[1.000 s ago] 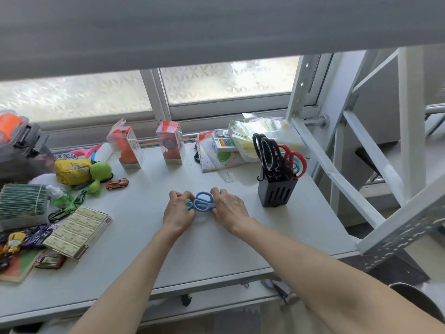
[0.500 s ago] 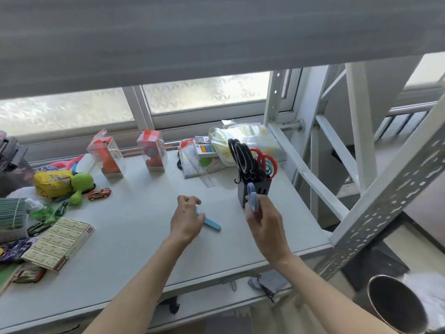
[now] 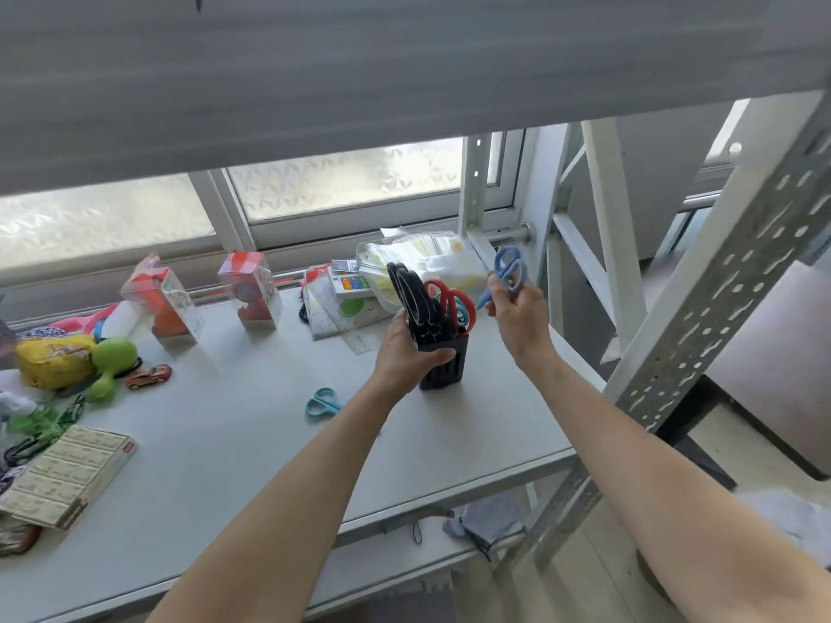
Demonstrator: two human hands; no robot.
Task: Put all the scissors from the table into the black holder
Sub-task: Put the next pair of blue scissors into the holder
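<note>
The black holder (image 3: 445, 373) stands on the grey table (image 3: 252, 442) toward its right side, with black, red and teal-handled scissors (image 3: 431, 303) sticking out of it. My left hand (image 3: 411, 348) grips the holder's left side. My right hand (image 3: 517, 312) holds blue-handled scissors (image 3: 510, 269) in the air just right of the holder, handles up and tip pointing down-left. A small teal pair of scissors (image 3: 321, 403) lies flat on the table left of my left forearm.
Clear gift boxes (image 3: 249, 290) and a plastic container (image 3: 427, 258) line the back by the window. A yellow pouch (image 3: 54, 359), green toy (image 3: 112, 359), toy car (image 3: 148, 376) and flat box (image 3: 67, 474) crowd the left. A perforated metal rack post (image 3: 701, 281) stands right.
My right hand lifted the blue scissors off the table and carried them up beside the holder. My left hand left the teal scissors on the table and took hold of the holder.
</note>
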